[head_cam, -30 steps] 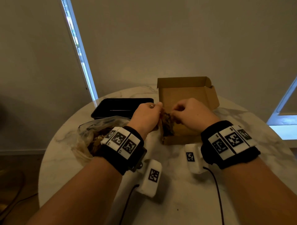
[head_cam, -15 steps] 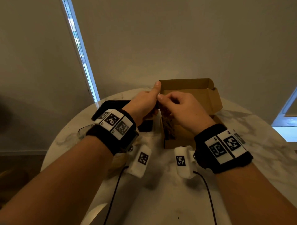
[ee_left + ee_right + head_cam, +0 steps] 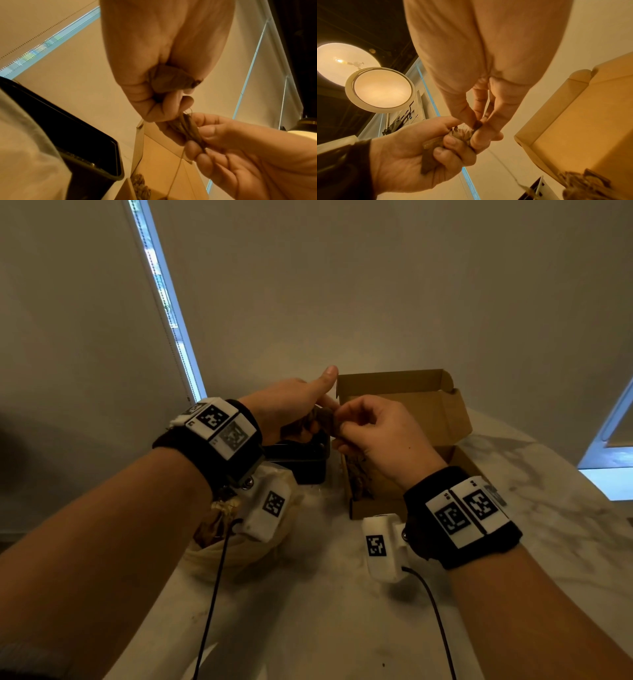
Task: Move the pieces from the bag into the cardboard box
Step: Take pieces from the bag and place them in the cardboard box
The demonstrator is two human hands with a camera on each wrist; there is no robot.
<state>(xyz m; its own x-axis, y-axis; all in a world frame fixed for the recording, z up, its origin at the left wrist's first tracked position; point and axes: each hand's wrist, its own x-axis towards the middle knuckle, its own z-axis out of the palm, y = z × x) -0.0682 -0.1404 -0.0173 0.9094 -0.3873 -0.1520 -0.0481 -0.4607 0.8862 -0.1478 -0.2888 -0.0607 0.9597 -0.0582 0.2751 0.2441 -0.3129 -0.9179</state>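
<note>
A clump of brown pieces [image 3: 169, 79] is gripped in the curled fingers of the left hand [image 3: 291, 409], while its far end is pinched by the right hand [image 3: 380, 436]. The clump is held above the open cardboard box [image 3: 428, 409], where more pieces [image 3: 359, 474] lie; the bag [image 3: 239, 539] rests under the left wrist.

a home room: round marble table [image 3: 342, 628], roller blinds [image 3: 342, 285], round ceiling lamp [image 3: 382, 90].

Head view dim, muted grey-brown. Daylight enters only through a narrow blind gap [image 3: 164, 302] far left and a window [image 3: 613, 453] at right; soft shadows fall on the tabletop [image 3: 325, 611]. Straight lines bow toward the edges. Wrist views warm orange, strongly fisheye. Round lamp [image 3: 380, 90] glares in the right wrist view. Near palms soft and blurred.
</note>
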